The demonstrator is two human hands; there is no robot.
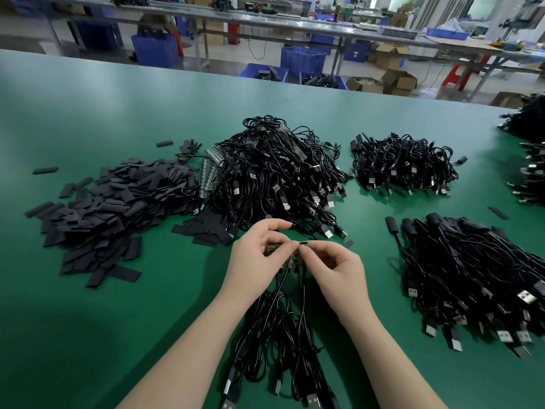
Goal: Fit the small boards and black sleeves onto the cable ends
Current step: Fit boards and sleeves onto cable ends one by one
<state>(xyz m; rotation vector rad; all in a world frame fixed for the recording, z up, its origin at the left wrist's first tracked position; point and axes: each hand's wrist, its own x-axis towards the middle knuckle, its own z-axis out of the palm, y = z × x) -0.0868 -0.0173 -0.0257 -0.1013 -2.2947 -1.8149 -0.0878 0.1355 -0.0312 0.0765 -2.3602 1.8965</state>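
Observation:
My left hand grips a strip of small boards above the green table. Black cables hang from the strip down toward me, their USB plugs lying near the bottom edge. My right hand pinches the board at the strip's right end with thumb and forefinger. A heap of flat black sleeves lies to the left, and a few more sleeves sit just beyond my left hand.
A big tangle of black USB cables lies straight ahead, with board strips at its left edge. Smaller cable bundles sit at the right. A pile of sleeved cables lies near right. Benches and blue crates stand beyond the table.

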